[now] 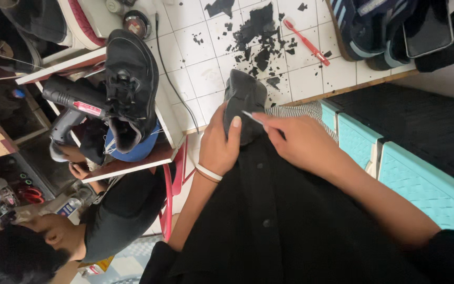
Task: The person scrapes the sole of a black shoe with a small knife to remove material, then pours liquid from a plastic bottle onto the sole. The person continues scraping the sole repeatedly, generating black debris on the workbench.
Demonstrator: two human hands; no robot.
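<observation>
So, head view: left hand (219, 144) is clamped around a dark grey shoe (244, 100), rubbery and matte, held over the lap at the edge of the white tiled table (206, 73). Right hand (295, 139) pinches a thin metal blade (251, 117), tip touching the shoe. Black flaky scraps (258, 31) are scattered on the tiles, with a red toothbrush (307, 42) just beside them. Further left, a black sneaker (130, 89) sits on a white shelf next to a glue gun (72, 102). Another person (53, 236) is crouched at bottom left.
</observation>
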